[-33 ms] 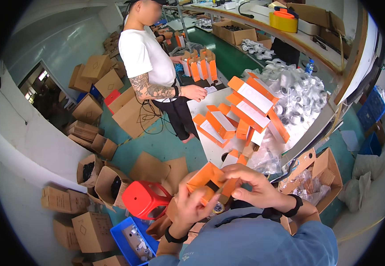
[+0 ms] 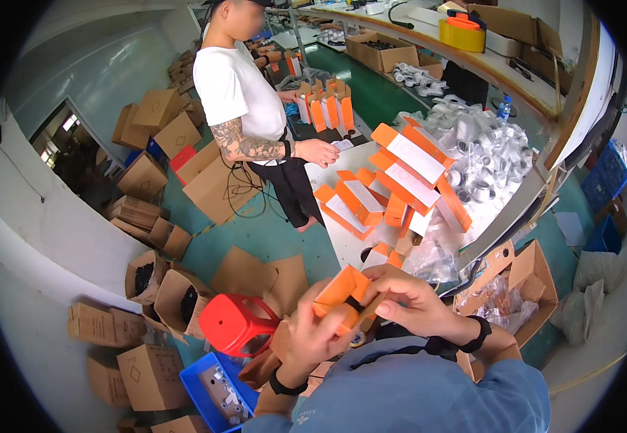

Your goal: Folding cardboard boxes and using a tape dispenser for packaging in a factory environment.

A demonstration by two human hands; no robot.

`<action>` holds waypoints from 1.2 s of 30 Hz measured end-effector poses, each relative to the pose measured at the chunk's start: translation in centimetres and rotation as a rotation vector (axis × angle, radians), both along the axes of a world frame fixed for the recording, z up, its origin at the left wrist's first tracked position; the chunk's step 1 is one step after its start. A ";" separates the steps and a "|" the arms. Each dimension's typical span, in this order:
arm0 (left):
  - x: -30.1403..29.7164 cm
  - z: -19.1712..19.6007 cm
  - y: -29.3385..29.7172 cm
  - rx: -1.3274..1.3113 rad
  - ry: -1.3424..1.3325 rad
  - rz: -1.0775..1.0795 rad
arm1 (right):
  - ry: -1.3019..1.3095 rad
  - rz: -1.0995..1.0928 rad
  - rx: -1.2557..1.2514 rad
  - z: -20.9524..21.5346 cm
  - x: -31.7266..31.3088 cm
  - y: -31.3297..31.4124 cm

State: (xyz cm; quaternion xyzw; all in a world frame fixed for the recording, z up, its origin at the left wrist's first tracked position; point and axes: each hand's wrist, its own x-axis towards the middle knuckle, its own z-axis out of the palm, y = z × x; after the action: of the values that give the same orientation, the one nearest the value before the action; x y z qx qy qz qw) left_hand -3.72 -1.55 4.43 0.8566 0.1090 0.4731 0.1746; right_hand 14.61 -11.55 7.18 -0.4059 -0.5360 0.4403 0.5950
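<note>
Both hands meet low in the view, at about 6 o'clock. The left hand (image 2: 312, 333) grips a small orange carton (image 2: 342, 289) from below, fingers wrapped round its lower end. The right hand (image 2: 409, 303) pinches the carton's open flap from the 3 o'clock side. At 12 o'clock from them, more orange-and-white cartons (image 2: 393, 184) lie on the white bench (image 2: 342, 245). A red stool (image 2: 235, 322) stands at 9 o'clock.

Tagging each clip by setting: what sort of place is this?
Most likely a packing workshop or small factory: flat orange-and-white cartons piled on a white worktable, brown cardboard shipping boxes across the green floor, and bagged white parts.
</note>
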 end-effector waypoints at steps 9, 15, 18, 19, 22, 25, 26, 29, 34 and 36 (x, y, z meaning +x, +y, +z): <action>0.1 -1.1 -0.5 -0.677 0.109 -0.183 | 0.227 0.026 -0.091 -0.8 -0.2 1.0; 1.3 0.4 -1.2 -0.229 0.133 0.069 | 0.192 0.021 -0.183 0.2 -2.0 1.6; 1.3 0.1 -1.4 -0.244 0.103 0.107 | 0.138 0.041 -0.166 0.0 -1.8 1.6; 1.3 0.0 -1.4 -0.234 0.092 0.119 | 0.140 0.041 -0.168 0.1 -1.7 1.7; 1.6 -0.5 -1.4 -0.201 0.026 0.131 | 0.071 0.037 -0.153 0.2 -1.8 1.8; 1.5 -0.4 -1.1 -0.181 0.018 0.134 | 0.054 0.028 -0.122 0.2 -1.9 2.0; 1.5 -0.3 -0.9 -0.183 0.020 0.133 | 0.129 0.045 -0.129 0.4 -2.0 2.0; 1.2 -0.3 -0.1 -0.173 -0.005 0.132 | 0.141 0.038 -0.087 -0.1 -1.7 2.3; 0.0 -2.7 2.0 -0.075 0.366 0.118 | -0.980 -0.174 0.190 -0.4 0.2 3.4; 0.2 -3.6 2.3 -0.047 0.470 0.133 | -0.970 -0.115 0.104 -2.3 0.5 4.4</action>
State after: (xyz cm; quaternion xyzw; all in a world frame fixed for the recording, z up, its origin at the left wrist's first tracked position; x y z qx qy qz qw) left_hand -3.56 0.79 0.79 0.9298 0.2138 0.2688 0.1326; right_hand 15.14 -7.18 4.89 -0.5628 -0.7493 0.1396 0.3197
